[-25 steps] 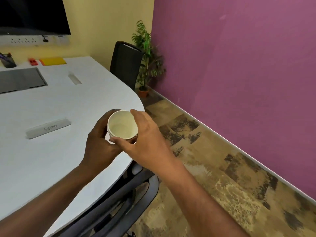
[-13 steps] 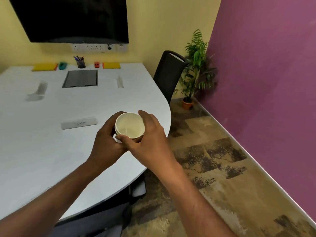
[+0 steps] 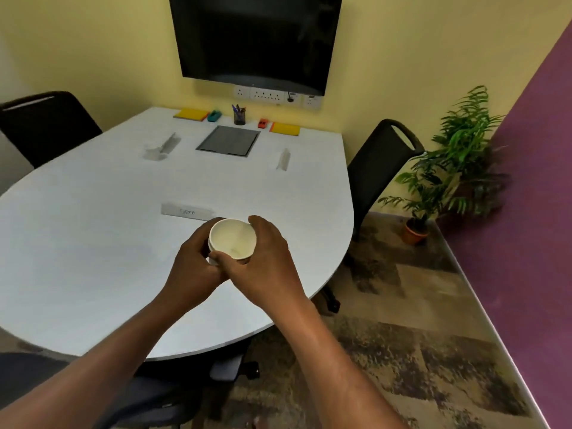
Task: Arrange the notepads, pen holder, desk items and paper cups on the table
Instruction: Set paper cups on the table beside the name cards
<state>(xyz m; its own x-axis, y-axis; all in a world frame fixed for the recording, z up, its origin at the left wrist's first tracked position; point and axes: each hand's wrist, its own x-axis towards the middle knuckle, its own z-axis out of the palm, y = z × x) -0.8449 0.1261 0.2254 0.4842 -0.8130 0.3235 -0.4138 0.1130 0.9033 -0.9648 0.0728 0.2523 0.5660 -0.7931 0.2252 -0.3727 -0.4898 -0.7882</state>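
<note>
The white bench (image 3: 93,243) lies broadly bare near its rounded right edge, where left hand (image 3: 193,270) and right hand (image 3: 266,261) each keep a grip clamped on the paper cup (image 3: 232,239).

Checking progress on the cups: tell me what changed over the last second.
Mainly the view: the head swung left, bringing the pen holder, both yellow notepads and the left chair into sight. The left hand and right hand kept gripping the paper cup above the table; nothing released.

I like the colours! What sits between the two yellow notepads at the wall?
Head view: from the left notepad to the right notepad lie a green item, the pen holder and a red item.
</note>
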